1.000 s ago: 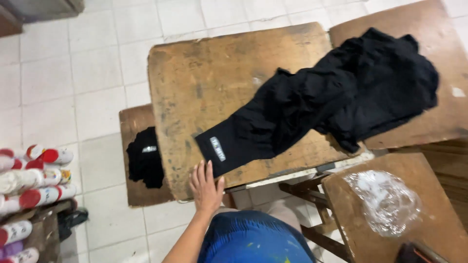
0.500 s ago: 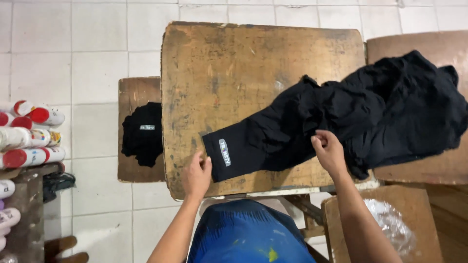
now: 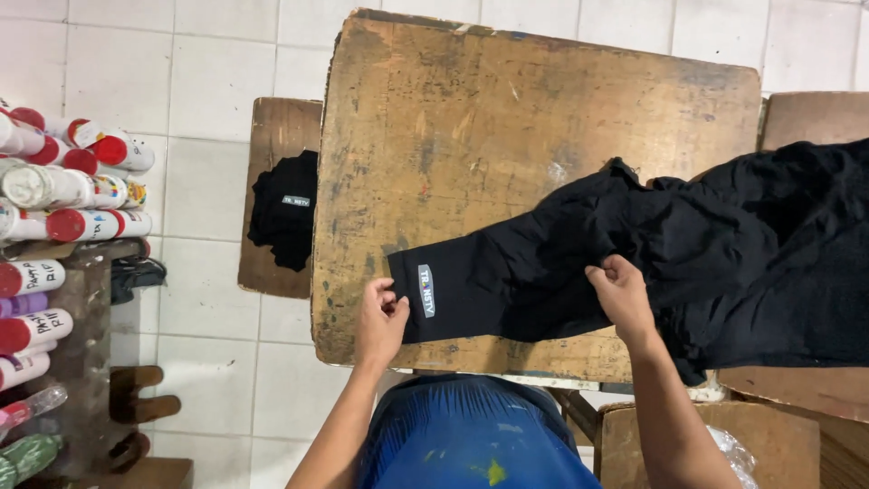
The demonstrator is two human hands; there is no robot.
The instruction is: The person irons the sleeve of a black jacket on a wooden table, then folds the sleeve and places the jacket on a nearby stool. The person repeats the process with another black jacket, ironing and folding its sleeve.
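A black garment [image 3: 652,244] with a small printed label near its end lies across a worn wooden table [image 3: 507,127], trailing off to the right. My left hand [image 3: 380,319] pinches the garment's left end at the table's near edge. My right hand [image 3: 621,292] grips a fold of the same cloth further right. Blue fabric with paint spots [image 3: 471,435] shows below, between my arms.
A smaller wooden stool [image 3: 272,136] left of the table carries another folded black cloth [image 3: 288,210]. Several red-capped white spray cans [image 3: 63,190] lie stacked at the far left. More wooden surfaces [image 3: 806,118] adjoin on the right. White floor tiles surround everything.
My left hand has closed on the garment's end, and my right hand, absent a second ago, now grips the cloth. The view has moved in closer over the table.
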